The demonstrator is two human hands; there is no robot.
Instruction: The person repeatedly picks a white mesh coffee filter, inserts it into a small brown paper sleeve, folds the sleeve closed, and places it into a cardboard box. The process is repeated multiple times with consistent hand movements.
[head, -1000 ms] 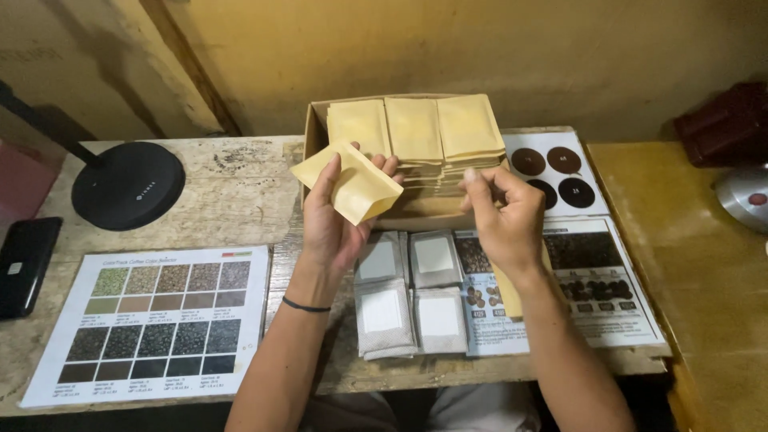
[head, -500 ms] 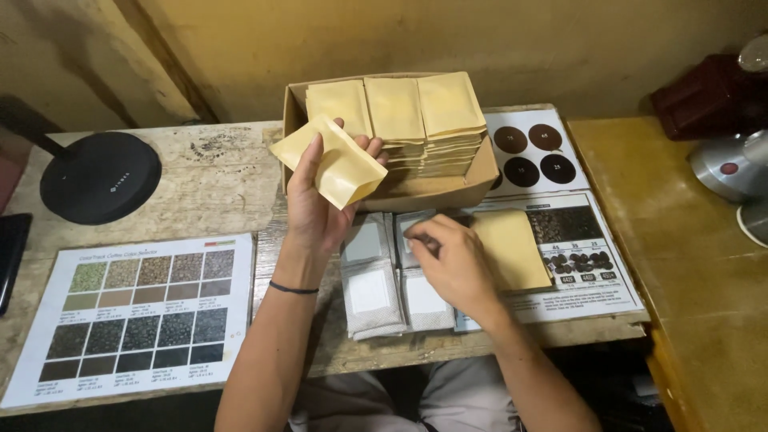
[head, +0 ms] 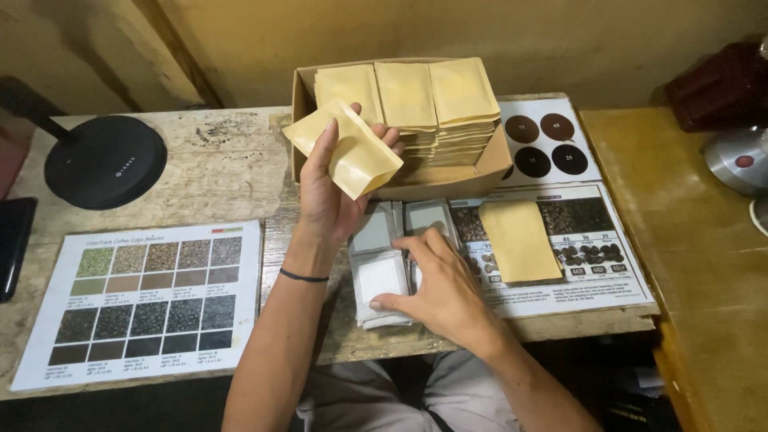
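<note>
My left hand (head: 332,200) holds up a yellow paper pouch (head: 344,148) in front of a cardboard box (head: 448,180). The box carries stacks of the same yellow pouches (head: 408,100). My right hand (head: 436,284) rests on piles of small white sachets (head: 380,276) near the table's front edge, thumb and fingers closing on the top of one pile. Another yellow pouch (head: 520,240) lies flat on a printed sheet to the right of that hand.
A colour chart sheet (head: 144,300) lies at front left. A black round lamp base (head: 104,160) stands at back left, a dark flat device (head: 14,244) at the left edge. Printed sheets with dark discs (head: 552,140) lie at right. A wooden surface (head: 696,264) adjoins on the right.
My right hand left the box, put a yellow pouch down on the right sheet, and moved down onto the white sachet piles. My left hand kept its pouch raised.
</note>
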